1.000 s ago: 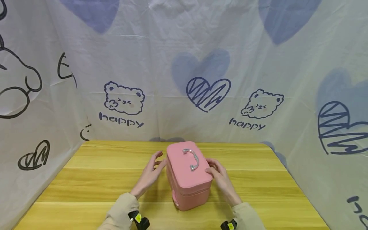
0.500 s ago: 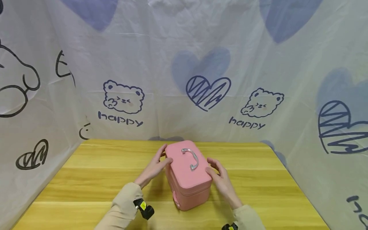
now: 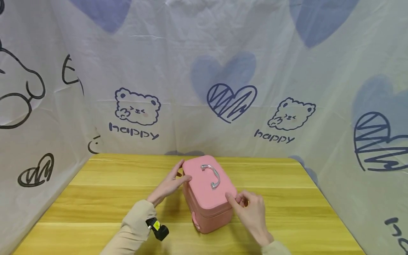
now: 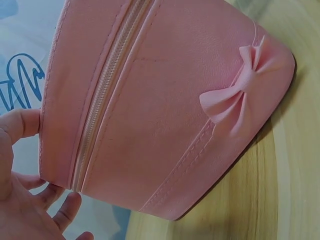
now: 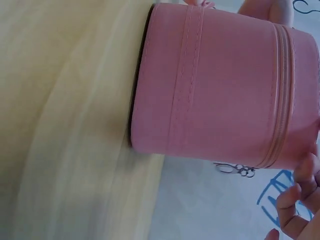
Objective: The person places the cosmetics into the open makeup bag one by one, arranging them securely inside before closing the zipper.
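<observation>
A pink zip-up vanity case [image 3: 207, 191] with a silver handle [image 3: 213, 176] on its lid stands upright on the table. My left hand [image 3: 167, 184] holds the lid's left side, thumb on top and fingers round the far corner. In the left wrist view, the zipper [image 4: 102, 92] runs between lid and body, and a pink bow [image 4: 237, 87] decorates the side. My right hand [image 3: 250, 210] is at the lid's near right corner, thumb right at its edge and other fingers curled. In the right wrist view, its fingers [image 5: 305, 172] meet the lid beside the zipper; I cannot tell whether they pinch anything.
The case stands on a yellow wood-grain table [image 3: 127, 209]. Behind and beside the table hangs a pale cloth [image 3: 185, 120] printed with hearts and bears. A black wrist camera [image 3: 157, 228] is strapped over the left sleeve [image 3: 134, 223].
My left hand has moved from beside the case onto its lid. My right hand has slid nearer me along the lid's right edge, with its fingers now more curled. The case has barely shifted.
</observation>
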The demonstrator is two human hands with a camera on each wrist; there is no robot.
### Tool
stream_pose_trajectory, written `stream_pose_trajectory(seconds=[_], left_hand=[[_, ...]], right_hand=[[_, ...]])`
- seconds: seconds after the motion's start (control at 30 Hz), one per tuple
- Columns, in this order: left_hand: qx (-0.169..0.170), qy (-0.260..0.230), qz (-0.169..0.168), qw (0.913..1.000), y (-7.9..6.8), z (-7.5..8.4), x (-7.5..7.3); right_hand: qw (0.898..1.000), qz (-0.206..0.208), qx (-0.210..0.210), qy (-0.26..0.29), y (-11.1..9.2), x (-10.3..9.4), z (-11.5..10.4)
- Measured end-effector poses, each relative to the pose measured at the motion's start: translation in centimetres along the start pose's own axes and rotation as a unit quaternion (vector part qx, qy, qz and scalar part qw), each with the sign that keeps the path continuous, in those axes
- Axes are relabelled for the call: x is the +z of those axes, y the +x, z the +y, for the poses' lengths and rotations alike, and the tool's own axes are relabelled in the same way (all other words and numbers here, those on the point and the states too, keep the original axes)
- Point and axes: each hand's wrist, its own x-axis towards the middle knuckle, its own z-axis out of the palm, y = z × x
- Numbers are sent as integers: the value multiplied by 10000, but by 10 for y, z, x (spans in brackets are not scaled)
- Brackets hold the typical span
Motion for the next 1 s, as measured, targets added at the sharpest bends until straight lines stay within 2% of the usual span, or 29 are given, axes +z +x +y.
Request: stream_pose_trajectory(seconds=[0.27, 0.57, 0.7, 0.87, 1.0], left_hand=[[-138, 119, 190, 9997, -1, 1, -1], [-395, 500, 393, 9972, -8, 5, 0], [-269, 825, 607, 9944, -11, 5, 1], [7, 1310, 1009, 9862, -14, 1, 3], [238, 1134, 1241, 9855, -16, -2, 3]], right_hand=[[9985, 51, 14, -550, 2, -6, -5], [9974, -56, 292, -651, 4, -10, -5], [9973, -133, 407, -600, 4, -11, -3], [9953, -329, 744, -518, 6, -13, -3], [9926, -556, 1010, -378, 8, -15, -3]])
